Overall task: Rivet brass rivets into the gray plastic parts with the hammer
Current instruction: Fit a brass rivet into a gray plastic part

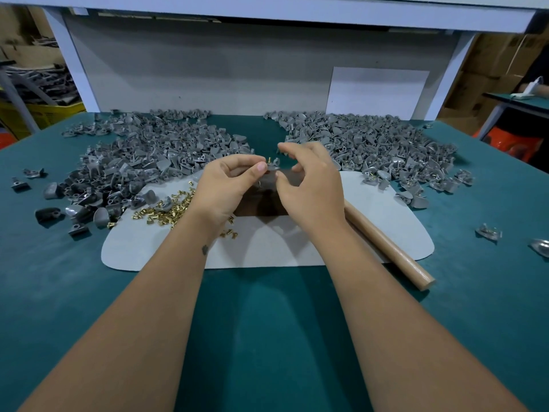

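Hammer (389, 243) head hidden behind right hand (312, 188), handle alone showing toward 4 o'clock; metal part (541, 247) at 3 o'clock cut by edge; left pile (139, 165) pieces too small to separate.

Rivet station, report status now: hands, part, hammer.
Left hand pinches gray part, brass rivet standing in it. Right hand at the part, grip unclear. Hammer handle lies untouched on the mat.

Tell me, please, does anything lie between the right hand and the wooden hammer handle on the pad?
Nothing visible does. The light wooden hammer handle lies bare on the pale gray pad, just beside the right hand's wrist; its head is hidden behind that hand.
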